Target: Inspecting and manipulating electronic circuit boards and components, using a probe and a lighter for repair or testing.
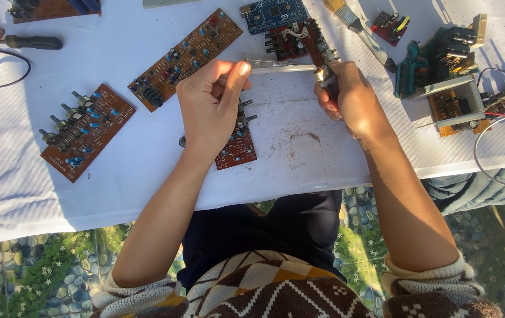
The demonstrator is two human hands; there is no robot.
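- Hands both busy: left hand [210, 106] pinches a thin white rod [282, 69], right hand [346, 97] grips its metal end above the table [299, 153].
- Looks like mid-handling; next move needs a steady grip, small red circuit board [237, 147] right underneath.

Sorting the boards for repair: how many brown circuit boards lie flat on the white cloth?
4 at least: one with knobs at left, a long one at centre top, one partly under the left hand, one cut off at the top-left corner. Others may hide in the right-hand clutter.
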